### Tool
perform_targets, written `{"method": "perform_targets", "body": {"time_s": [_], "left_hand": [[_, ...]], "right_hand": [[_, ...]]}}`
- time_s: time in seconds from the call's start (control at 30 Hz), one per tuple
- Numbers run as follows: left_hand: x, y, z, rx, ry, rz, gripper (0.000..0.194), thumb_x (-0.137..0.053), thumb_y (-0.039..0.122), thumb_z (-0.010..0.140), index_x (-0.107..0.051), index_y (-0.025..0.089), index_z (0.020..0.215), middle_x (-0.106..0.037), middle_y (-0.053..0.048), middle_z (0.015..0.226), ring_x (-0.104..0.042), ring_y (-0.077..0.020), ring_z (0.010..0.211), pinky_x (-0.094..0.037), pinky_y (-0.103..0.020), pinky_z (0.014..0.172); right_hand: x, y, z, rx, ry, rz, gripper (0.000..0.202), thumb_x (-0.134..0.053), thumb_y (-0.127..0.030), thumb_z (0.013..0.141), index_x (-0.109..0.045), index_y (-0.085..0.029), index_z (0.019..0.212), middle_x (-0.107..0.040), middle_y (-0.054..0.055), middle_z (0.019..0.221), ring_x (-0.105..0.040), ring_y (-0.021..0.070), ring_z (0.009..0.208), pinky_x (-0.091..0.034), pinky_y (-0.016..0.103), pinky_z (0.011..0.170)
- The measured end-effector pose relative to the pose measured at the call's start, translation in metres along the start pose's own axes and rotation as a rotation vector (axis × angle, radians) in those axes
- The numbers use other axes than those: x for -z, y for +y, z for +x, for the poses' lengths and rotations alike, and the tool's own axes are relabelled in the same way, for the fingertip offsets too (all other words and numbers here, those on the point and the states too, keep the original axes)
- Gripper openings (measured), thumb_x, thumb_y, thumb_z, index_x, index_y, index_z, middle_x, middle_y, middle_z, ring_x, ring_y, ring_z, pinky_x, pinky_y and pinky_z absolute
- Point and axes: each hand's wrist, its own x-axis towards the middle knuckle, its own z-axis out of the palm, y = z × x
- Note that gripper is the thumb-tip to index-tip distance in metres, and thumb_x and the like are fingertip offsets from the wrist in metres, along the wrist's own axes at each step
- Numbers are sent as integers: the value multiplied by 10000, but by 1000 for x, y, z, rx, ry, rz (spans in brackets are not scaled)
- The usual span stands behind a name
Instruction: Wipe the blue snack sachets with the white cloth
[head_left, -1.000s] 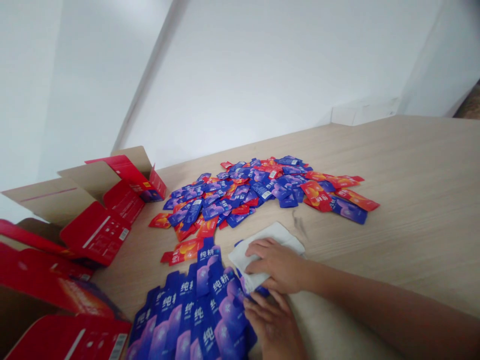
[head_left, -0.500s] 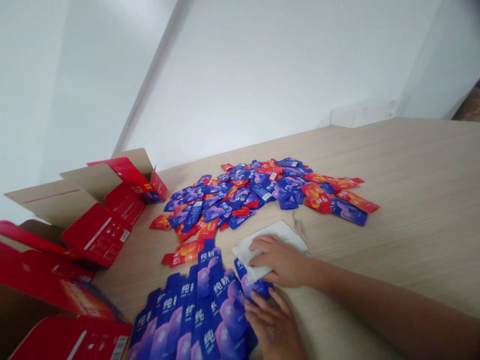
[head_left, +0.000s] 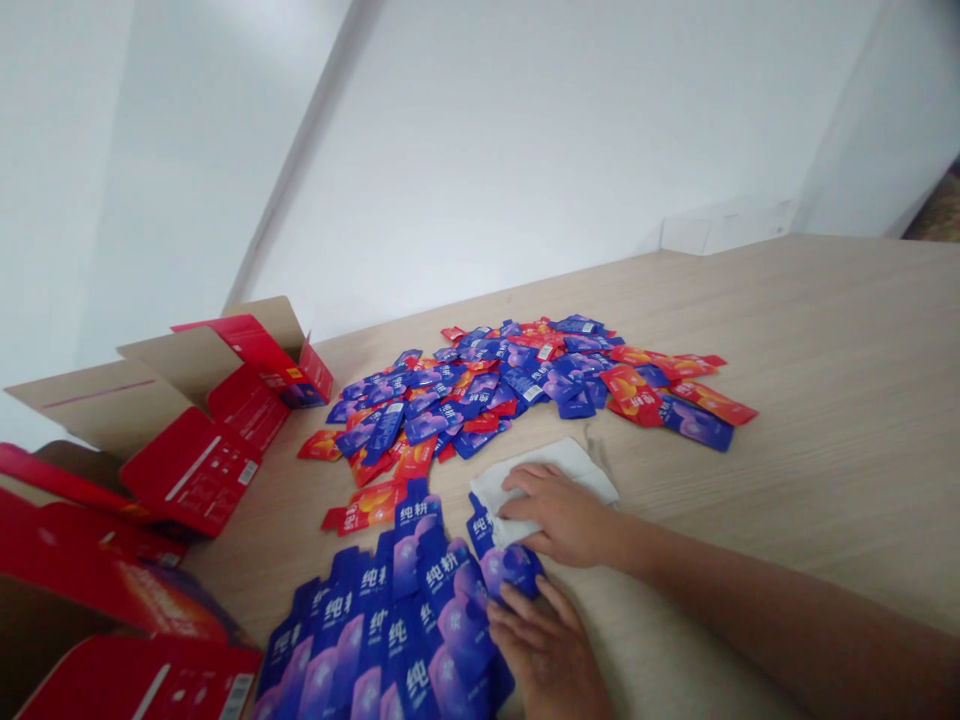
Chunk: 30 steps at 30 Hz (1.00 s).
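My right hand (head_left: 559,515) lies palm down on a folded white cloth (head_left: 574,462), its fingers bent over it, with the thumb at the lower edge. Under part of the cloth is a blue and purple packet (head_left: 504,568). The fingers of my left hand (head_left: 544,640) are spread and rest on the lower end of that same packet, palm down. To the left, more blue and purple packets (head_left: 405,630) lie in overlapping rows. Beyond them sits a loose, mixed heap of blue and red-orange packets (head_left: 465,385).
Several opened red boxes (head_left: 199,470) with brown insides stand along the left side of the wooden table (head_left: 810,400). An orange packet (head_left: 371,508) lies between the heap and the rows. A low white box-like object (head_left: 724,232) is at the back by the wall.
My right hand and the cloth have shifted slightly up and to the right, showing more of the packet below. The left hand has barely moved.
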Motion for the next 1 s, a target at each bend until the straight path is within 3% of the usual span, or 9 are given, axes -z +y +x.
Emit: {"method": "perform_targets", "body": {"time_s": [0.2,0.5,0.77,1.0], "left_hand": [[2,0,1,10,-50,18,305,-531,93,742,-690,145,997,-689,-232,996,-651,-339,914,-478,-519,844],[1,-1,1,-8,3,23,338,-577,76,698,-699,198,989,-691,-228,983,-660,-337,882,-482,-519,814],[2,0,1,-7,-55,10,310,-550,94,726,-696,172,988,-685,-232,1004,-650,-347,914,-479,-516,831],[-1,1,-2,-18,-14,-28,339,-534,51,730,-680,136,1024,-675,-259,1003,-650,-355,905,-491,-539,813]], "right_hand": [[-1,-14,-5,184,-40,48,319,-587,-330,792,-640,-277,1101,-522,59,1227,-407,247,1148,-283,418,984],[-1,-1,1,-24,1,-4,358,-646,-354,762,-641,-257,1106,-524,79,1219,-404,255,1154,-299,417,977],[-2,-13,-4,169,-56,39,328,-595,-324,786,-639,-276,1107,-518,57,1234,-394,242,1160,-283,418,989],[-2,-6,0,26,-27,14,382,-656,-340,749,-634,-269,1124,-512,70,1233,-401,250,1165,-295,410,984]]}}
